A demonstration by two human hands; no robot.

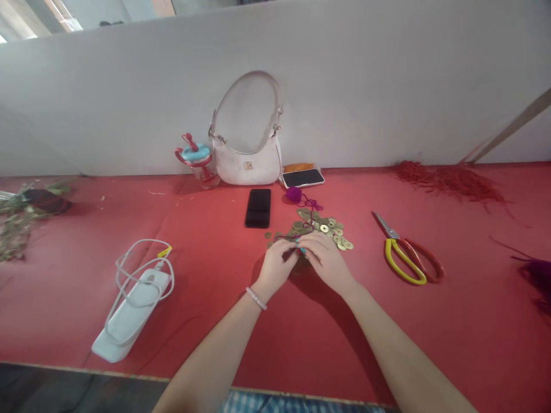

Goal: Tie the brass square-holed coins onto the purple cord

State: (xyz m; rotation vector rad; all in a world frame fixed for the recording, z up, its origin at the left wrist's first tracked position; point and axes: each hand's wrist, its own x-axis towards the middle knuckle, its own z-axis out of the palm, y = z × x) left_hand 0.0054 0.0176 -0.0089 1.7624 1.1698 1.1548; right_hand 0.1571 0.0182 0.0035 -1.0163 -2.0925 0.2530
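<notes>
My left hand (278,264) and my right hand (325,258) meet over the red table (215,298), fingers curled and pinched together round a dark purple cord and what looks like brass coins. Just beyond the fingertips lies a heap of brass coins (325,225) with holes in them. A purple cord runs from there to a small ball of purple thread (294,194). What exactly each hand grips is partly hidden by the fingers. A bead bracelet sits on my left wrist.
Yellow-and-red scissors (407,255) lie right of the coins. A black phone (258,207) and a second phone (302,178) lie behind, near a white handbag (247,155) and a small cup (198,160). A white power bank with cable (135,301) lies left. Red tassels (447,180) are at far right.
</notes>
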